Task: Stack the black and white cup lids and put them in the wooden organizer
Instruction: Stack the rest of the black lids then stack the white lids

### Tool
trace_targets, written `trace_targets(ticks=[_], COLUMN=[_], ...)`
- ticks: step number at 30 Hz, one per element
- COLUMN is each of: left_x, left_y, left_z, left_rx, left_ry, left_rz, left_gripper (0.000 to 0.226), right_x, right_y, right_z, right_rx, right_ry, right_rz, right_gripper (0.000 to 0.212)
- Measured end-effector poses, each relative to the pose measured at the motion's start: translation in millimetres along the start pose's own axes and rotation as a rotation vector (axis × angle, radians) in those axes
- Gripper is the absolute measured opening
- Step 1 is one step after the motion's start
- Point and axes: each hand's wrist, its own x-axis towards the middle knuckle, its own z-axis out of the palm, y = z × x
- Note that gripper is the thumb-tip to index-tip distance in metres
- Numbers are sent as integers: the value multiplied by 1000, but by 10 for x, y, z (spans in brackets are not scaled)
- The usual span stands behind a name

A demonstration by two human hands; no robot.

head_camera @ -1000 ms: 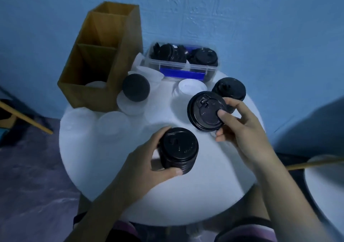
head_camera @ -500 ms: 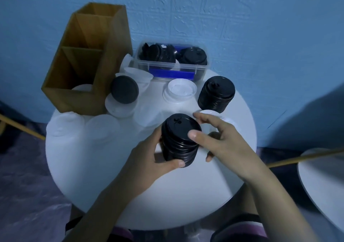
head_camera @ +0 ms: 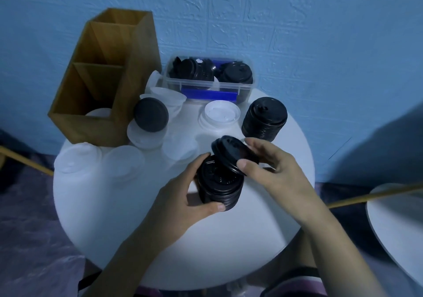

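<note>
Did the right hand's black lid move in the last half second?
Yes. The black lid has tipped up off the held stack, toward the standing stack.

close head view, angled down

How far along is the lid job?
Done: far black stack stands on the table; white lids sit in wooden organizer, front slot. In hand: left hand grips near black stack, right hand holds a tilted black lid over it. Left: bin lids, loose white lids, stacks into organizer.
</note>
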Motion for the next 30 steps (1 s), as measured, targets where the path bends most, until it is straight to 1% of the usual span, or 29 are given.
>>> trace_targets(ticks=[2,6,11,14,17,19,21,22,24,26,28,30], left_x=[1,-4,-13,-8,0,9,15,13,9,3,5,12], left_y=[-29,-51,-35,-20,10,29,45,54,47,35,52,75], left_z=[-7,-13,1,-4,-14,-10,2,7,8,4,12,25], left_rx=[11,15,-10,-32,-38,-39,-44,-50,-59,-60,-47,-31], left_ry=[2,9,2,-2,-4,-2,9,13,12,10,14,19], left_rz=[-13,-15,-19,-23,-26,-24,-25,-31,-53,-64,-57,-41], left_gripper=[94,95,99,95,93,90,89,89,91,91,89,87], right_x=[-61,-151,-130,-124,-102,-91,-49,1,166,404,652,860], right_y=[43,100,70,63,79,72,31,-3,-91,-137,-144,-142], right_z=[-40,-32,15,40,42,57,26,-54,-333,-671,-908,-991], right_rx=[-20,-77,-137,-130,-194,-220,-190,-159,-142,-253,-395,-496], right_ry=[-12,-116,-124,-104,-64,-59,-71,-55,42,155,227,218], right_rz=[1,-13,-57,-45,-52,-63,-104,-119,-155,-172,-176,-189], right_gripper=[54,52,51,64,75,75,69,66,58,53,60,69])
